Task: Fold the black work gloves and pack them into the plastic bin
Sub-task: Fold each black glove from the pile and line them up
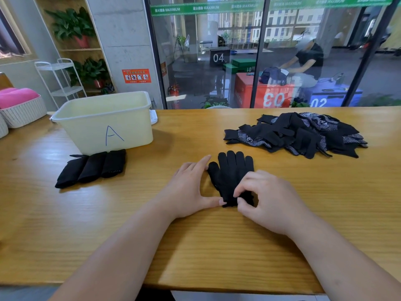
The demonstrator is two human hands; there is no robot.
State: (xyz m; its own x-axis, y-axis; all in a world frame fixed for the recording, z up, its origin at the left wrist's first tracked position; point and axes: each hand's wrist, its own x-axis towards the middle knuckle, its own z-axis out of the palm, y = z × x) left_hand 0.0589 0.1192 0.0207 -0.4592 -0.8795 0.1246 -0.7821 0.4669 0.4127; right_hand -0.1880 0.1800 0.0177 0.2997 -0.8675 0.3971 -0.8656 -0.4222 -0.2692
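A black work glove (pixel 231 172) lies flat in the middle of the wooden table (pixel 195 246), fingers pointing away from me. My right hand (pixel 267 198) pinches its cuff at the near end. My left hand (pixel 191 187) lies open beside the glove, forefinger along its left edge and thumb tip touching the cuff. A pile of unfolded black gloves (pixel 303 134) sits at the far right. Three folded gloves (pixel 93 167) lie side by side at the left, just in front of the pale plastic bin (pixel 104 124) marked "A".
A white woven basket (pixel 21 114) with a pink cushion stands at the far left edge. A glass wall runs behind the table's far edge, and a person sits beyond it. The table's near edge is just below my forearms.
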